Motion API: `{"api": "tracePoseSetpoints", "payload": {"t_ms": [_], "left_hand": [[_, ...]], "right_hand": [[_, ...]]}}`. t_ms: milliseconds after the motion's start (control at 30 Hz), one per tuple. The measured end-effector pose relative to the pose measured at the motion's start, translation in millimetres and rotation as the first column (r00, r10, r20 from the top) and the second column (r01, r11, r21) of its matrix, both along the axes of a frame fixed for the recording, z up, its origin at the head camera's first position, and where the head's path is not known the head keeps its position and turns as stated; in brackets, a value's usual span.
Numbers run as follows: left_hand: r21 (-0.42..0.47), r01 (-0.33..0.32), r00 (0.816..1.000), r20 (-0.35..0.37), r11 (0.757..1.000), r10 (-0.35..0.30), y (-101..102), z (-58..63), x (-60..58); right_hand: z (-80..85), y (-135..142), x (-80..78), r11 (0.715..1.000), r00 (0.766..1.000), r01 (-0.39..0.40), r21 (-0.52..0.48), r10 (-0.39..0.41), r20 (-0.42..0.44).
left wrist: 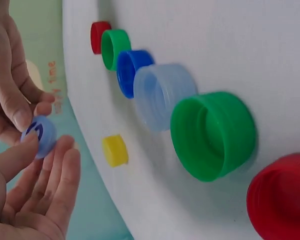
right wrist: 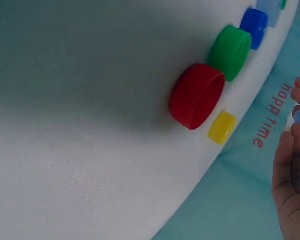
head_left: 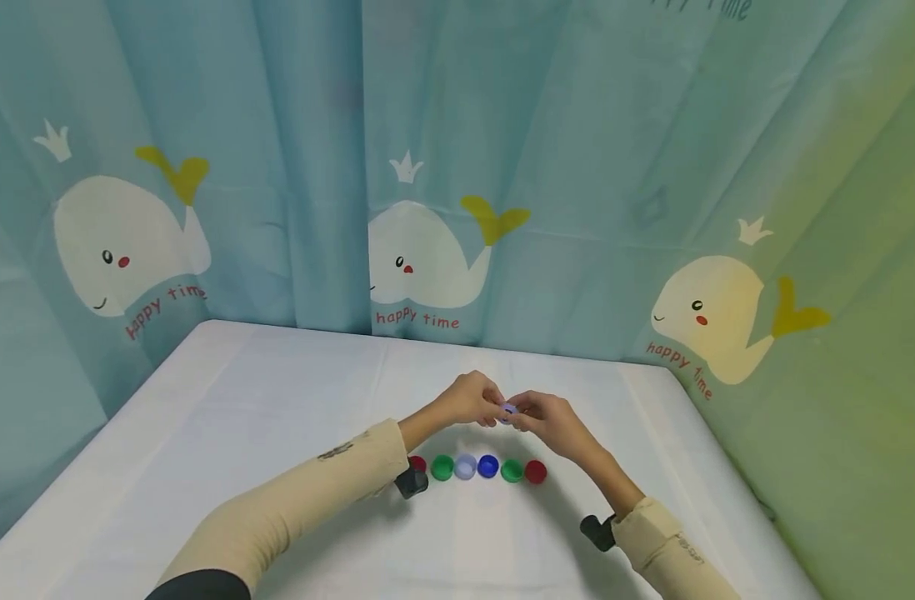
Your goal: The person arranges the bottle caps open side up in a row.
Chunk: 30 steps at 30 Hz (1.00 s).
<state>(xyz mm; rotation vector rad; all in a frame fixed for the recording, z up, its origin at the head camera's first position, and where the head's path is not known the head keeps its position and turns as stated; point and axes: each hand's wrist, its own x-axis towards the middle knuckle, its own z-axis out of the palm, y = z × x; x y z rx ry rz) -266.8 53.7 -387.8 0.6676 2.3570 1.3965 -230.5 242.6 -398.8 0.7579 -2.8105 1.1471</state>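
A light blue bottle cap [head_left: 508, 409] with a dark mark on its face is held up over the far half of the table, between both hands. My left hand [head_left: 468, 400] pinches it, its thumb lying across the marked face in the left wrist view. From the other side my right hand [head_left: 553, 422] grips the cap's edge with thumb and fingers. Below them runs a row of caps: red [left wrist: 285, 195], green [left wrist: 212, 136], translucent pale [left wrist: 165, 95], blue [left wrist: 134, 72], green [left wrist: 116, 49] and red [left wrist: 100, 37], their hollow sides showing. A yellow cap [left wrist: 115, 150] lies beyond the row, hidden in the head view.
The white tabletop [head_left: 292, 375] carries the caps. Blue-green curtains [head_left: 577, 167] with whale prints hang along its back and sides. Dark wrist camera mounts [head_left: 412, 481] stick out below both sleeves, the left one overlapping the row's left red cap in the head view.
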Motion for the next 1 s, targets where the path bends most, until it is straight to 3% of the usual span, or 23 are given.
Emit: {"api": "tracePoseSetpoints", "payload": {"t_ms": [200,433,767,1000], "left_hand": [[0.02,0.055,0.995,-0.09,0.998,-0.053,0.1,1.2,7.7],[0.034,0.121,0.986,-0.117,0.992,-0.116,0.0,0.7,12.0],[0.024,0.165,0.95,-0.271,0.986,-0.153,7.6,-1.1,15.8],[-0.039,0.199,0.908,-0.368,0.979,-0.199,16.2,-2.9,19.9]], "right_hand": [[3.2,8.6,3.4,0.998,0.998,0.052,-0.035,-0.05,0.035],[7.2,17.0,11.1,0.993,0.996,0.037,-0.116,-0.027,0.088],[4.7,32.0,16.8,0.993,0.996,-0.001,-0.122,0.012,0.089],[4.3,38.8,24.0,0.999,0.998,0.015,-0.051,-0.018,-0.059]]}}
